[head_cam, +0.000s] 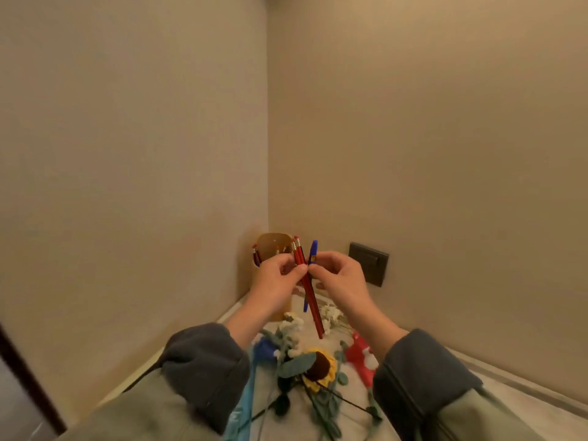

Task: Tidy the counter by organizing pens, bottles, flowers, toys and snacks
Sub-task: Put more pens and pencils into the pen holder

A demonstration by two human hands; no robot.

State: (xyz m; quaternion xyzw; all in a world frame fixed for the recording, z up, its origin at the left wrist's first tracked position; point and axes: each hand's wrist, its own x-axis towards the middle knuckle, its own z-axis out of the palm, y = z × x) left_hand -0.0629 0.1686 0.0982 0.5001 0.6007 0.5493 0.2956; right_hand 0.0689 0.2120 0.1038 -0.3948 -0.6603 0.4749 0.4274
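Both hands are raised above the counter in the room's corner. My left hand (280,278) pinches two red pencils (310,297) with eraser ends pointing up. My right hand (340,275) pinches a blue pen (313,249) that crosses behind the pencils. Just behind my hands stands a tan pen holder (273,243) with a few red pens in it. On the counter (496,393) below lie crocheted flowers: a sunflower (321,366), white blossoms (294,324) and a blue flower (265,348). A red toy (361,354) lies to the right of them.
Beige walls meet in the corner right behind the holder. A dark wall socket plate (369,264) sits on the right wall. A light blue item (246,405) lies by my left sleeve. A dark door edge (28,386) shows at far left.
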